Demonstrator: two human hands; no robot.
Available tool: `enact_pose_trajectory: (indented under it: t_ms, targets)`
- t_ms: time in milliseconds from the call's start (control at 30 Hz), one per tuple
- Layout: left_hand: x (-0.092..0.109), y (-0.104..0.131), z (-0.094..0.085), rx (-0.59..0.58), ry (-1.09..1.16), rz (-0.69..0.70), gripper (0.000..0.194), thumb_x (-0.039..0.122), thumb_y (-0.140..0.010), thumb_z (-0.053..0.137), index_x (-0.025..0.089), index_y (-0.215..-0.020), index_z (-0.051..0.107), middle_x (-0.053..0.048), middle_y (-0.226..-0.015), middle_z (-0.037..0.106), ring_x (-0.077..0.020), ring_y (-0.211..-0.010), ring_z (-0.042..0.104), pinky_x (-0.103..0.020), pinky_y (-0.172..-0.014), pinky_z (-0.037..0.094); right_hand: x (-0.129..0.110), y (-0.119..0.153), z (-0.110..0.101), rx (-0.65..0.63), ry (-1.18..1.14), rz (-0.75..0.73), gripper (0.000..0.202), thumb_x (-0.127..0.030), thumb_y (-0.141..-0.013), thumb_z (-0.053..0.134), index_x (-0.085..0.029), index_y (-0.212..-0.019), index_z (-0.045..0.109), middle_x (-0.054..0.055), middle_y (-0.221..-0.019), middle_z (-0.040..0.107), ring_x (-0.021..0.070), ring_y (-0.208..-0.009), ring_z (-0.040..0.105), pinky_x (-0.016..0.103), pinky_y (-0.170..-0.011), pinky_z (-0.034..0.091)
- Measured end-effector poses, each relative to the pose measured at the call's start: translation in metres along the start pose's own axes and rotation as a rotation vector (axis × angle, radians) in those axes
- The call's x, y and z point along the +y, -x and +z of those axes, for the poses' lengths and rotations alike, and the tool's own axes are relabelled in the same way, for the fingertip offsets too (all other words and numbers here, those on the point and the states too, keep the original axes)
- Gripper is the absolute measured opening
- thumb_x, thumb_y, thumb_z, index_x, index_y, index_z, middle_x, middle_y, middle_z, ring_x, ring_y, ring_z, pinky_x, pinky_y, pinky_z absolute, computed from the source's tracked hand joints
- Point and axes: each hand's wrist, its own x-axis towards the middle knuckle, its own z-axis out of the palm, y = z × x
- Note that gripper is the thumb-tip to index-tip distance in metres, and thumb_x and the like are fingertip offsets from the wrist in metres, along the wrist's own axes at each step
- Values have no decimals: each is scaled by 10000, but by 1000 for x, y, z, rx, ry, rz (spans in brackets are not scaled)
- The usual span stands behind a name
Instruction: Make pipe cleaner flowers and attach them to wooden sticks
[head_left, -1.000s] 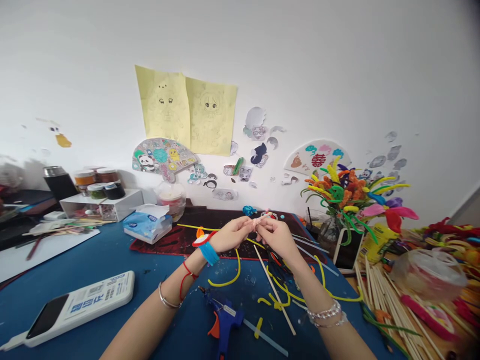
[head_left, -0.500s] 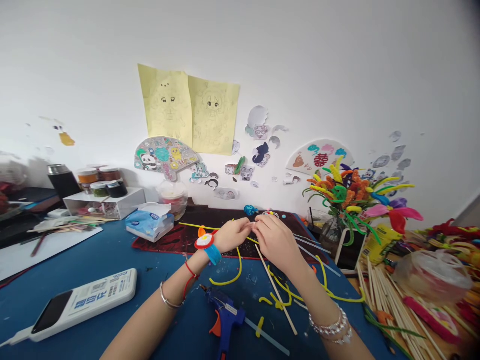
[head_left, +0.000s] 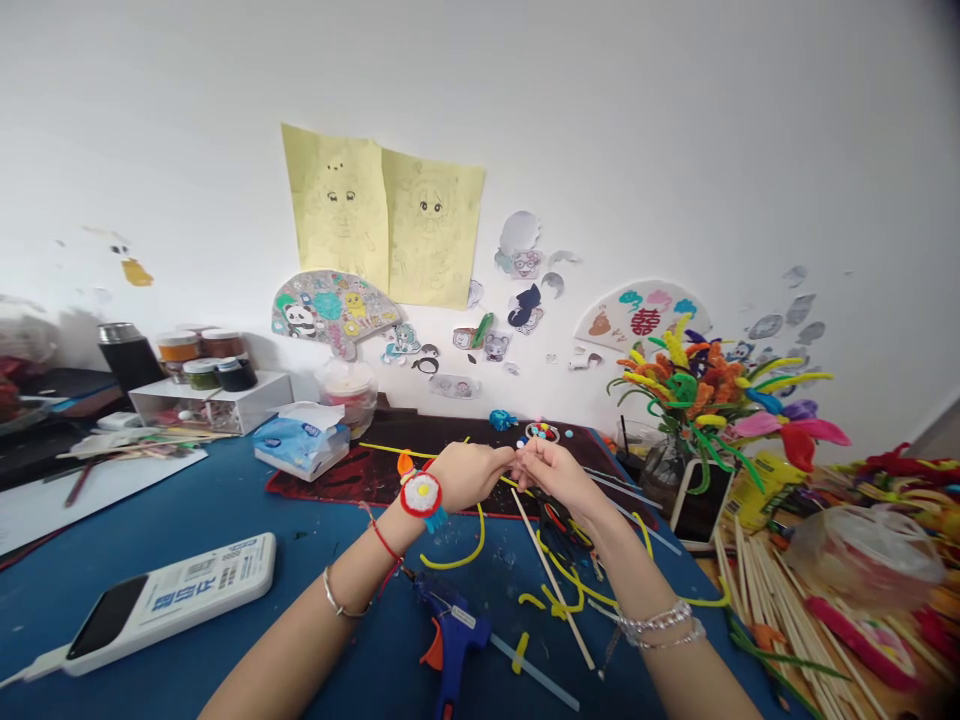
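My left hand (head_left: 471,474) and my right hand (head_left: 553,474) meet fingertip to fingertip above the dark mat (head_left: 315,487). Both are closed in a pinch; whatever they hold is hidden or too small to name. On the left wrist sits a fuzzy red, white and yellow flower-like band (head_left: 421,494). Yellow pipe cleaners (head_left: 481,540) lie curved on the table around the hands. A thin wooden stick (head_left: 555,580) slants below the right hand, and scissors (head_left: 564,525) show partly beneath it. Nearer to me lies a blue glue gun (head_left: 453,630) with a clear glue stick (head_left: 544,680).
A white power bank (head_left: 202,585) with a cable lies at left, behind it a tissue pack (head_left: 302,440). A vase of pipe-cleaner flowers (head_left: 697,390), a propped phone (head_left: 699,505), wooden sticks (head_left: 772,600) and a plastic container (head_left: 866,555) crowd the right. Beads (head_left: 541,431) lie at the back.
My right hand has turned and lowered its wrist, uncovering the scissors and the beads. My left wrist has rolled, so the flower band faces the camera more.
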Motion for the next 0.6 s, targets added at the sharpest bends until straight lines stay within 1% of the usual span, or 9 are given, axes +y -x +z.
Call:
enact_pose_trajectory:
  t_ms: [67, 100, 167, 200, 267, 300, 367, 467, 600]
  targets:
    - [-3, -1, 0, 23, 196, -74, 357, 431, -886, 280, 213, -896, 563, -34, -782, 616, -173, -708, 575, -257, -617, 401, -5, 3, -1, 33, 97, -79, 238, -402, -804, 512, -184, -723, 459, -2, -659, 586, 119, -567, 556, 258, -589, 450]
    - [-5, -2, 1, 6, 336, -124, 414, 469, -883, 255, 203, -871, 572, -26, -733, 591, -154, -660, 554, -248, -599, 399, -8, 5, 0, 69, 191, -136, 214, -379, -815, 501, -186, -728, 468, 1, -665, 586, 126, -594, 558, 259, -602, 443]
    - [-10, -4, 2, -101, 665, -229, 522, 534, -868, 198, 172, -811, 569, 5, -595, 482, -108, -508, 456, -228, -512, 378, -14, 9, 1, 141, 409, -260, 162, -325, -839, 471, -189, -755, 498, 9, -698, 594, 137, -643, 554, 257, -615, 422]
    - [-13, -4, 3, -168, 825, -267, 535, 558, -855, 202, 161, -783, 554, 29, -549, 410, -86, -444, 382, -217, -460, 353, -17, 11, 3, 162, 501, -317, 146, -302, -849, 456, -191, -772, 512, 13, -719, 599, 140, -661, 551, 258, -622, 412]
    - [-19, -5, 3, -252, 1066, -290, 479, 586, -815, 313, 154, -755, 510, 65, -529, 313, -57, -396, 272, -195, -394, 301, -21, 15, 5, 166, 604, -403, 141, -270, -858, 436, -193, -793, 534, 22, -755, 609, 147, -694, 549, 265, -647, 403]
    - [-21, -4, 2, -256, 1131, -275, 441, 582, -787, 391, 155, -749, 491, 73, -536, 302, -49, -394, 254, -187, -382, 286, -22, 15, 6, 154, 614, -424, 143, -263, -857, 436, -192, -794, 542, 24, -765, 612, 149, -708, 551, 270, -661, 404]
    - [-24, -4, 1, -221, 1161, -209, 398, 551, -753, 486, 153, -746, 485, 75, -548, 320, -44, -407, 271, -177, -386, 284, -24, 16, 7, 133, 579, -403, 148, -272, -847, 454, -188, -774, 550, 24, -756, 613, 149, -702, 554, 273, -661, 414]
    - [-24, -3, 0, -174, 1071, -125, 368, 514, -773, 489, 146, -770, 518, 74, -535, 336, -49, -425, 303, -174, -414, 289, -24, 13, 3, 88, 372, -276, 171, -320, -816, 506, -174, -734, 539, 21, -705, 608, 144, -671, 572, 272, -641, 443]
    - [-22, -2, -4, -104, 862, 18, 313, 442, -802, 494, 136, -786, 555, 22, -636, 509, -74, -557, 431, -182, -532, 350, -19, 11, -4, -69, 30, -31, 229, -367, -749, 596, -153, -714, 520, 34, -683, 630, 131, -627, 597, 276, -638, 472]
